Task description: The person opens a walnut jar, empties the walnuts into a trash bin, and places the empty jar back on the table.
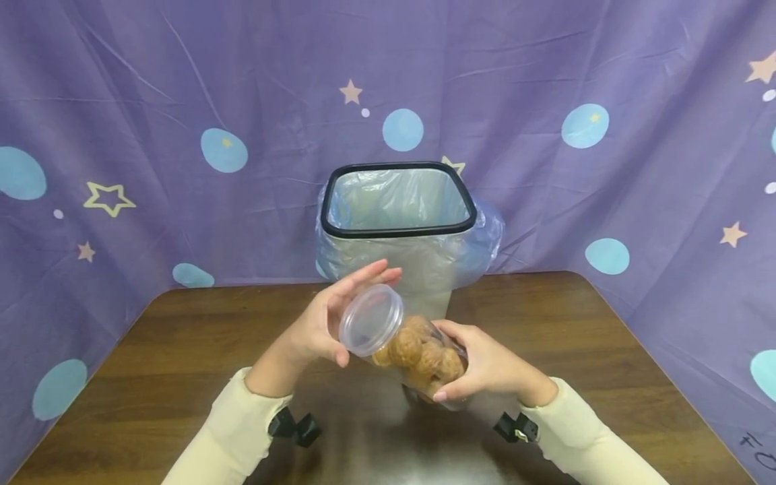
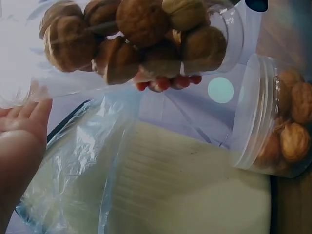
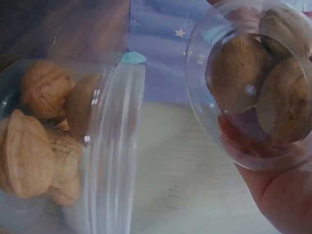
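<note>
My right hand [image 1: 485,367] grips a clear plastic jar [image 1: 424,353] of walnuts near its base, fingers on one side and thumb on the other. The jar is tilted, with its translucent lid [image 1: 371,320] toward the left. Around that lid end my left hand [image 1: 312,330] is spread, fingers extended and thumb apart, close to the lid's edge. A second lidded jar [image 2: 292,126], also with walnuts inside, stands on the table in the left wrist view. From the head it is mostly hidden under the held jar.
Behind the hands stands a pale bin [image 1: 430,303] with a black rim [image 1: 397,234], lined with a translucent bluish bag [image 1: 485,236]. The brown wooden table [image 1: 200,350] spreads to both sides. A purple curtain [image 1: 291,87] with stars and dots hangs around it.
</note>
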A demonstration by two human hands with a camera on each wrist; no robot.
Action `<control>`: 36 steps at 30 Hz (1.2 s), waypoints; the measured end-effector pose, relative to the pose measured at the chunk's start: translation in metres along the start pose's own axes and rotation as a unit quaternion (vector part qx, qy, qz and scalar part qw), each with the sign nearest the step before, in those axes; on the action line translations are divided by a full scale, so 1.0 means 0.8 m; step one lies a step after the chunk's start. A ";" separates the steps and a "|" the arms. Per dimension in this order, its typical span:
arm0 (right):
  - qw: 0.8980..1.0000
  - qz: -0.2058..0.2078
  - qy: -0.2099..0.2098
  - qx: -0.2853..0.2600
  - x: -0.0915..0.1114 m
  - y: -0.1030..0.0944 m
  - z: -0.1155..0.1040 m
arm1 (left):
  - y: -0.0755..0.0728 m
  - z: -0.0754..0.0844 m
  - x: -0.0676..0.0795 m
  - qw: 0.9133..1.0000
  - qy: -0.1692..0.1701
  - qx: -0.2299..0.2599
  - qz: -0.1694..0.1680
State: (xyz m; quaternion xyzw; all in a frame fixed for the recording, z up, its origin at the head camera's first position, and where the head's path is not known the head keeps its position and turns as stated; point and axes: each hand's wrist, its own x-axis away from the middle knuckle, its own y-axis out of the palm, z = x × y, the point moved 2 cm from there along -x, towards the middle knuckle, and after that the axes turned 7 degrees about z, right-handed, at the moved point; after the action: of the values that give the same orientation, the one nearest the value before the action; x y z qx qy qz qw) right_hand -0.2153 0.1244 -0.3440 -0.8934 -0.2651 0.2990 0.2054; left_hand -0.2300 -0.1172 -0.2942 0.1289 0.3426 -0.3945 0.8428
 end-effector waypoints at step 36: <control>0.995 0.061 0.025 0.075 0.006 -0.011 0.004 | 0.018 -0.002 0.018 0.979 -0.095 -0.024 0.177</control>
State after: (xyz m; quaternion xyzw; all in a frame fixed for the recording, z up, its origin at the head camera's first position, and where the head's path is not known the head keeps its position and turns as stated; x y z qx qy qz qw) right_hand -0.2173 0.1345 -0.3436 -0.8972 -0.1815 0.3079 0.2592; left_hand -0.2134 -0.1154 -0.3059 0.1298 0.2421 -0.2409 0.9309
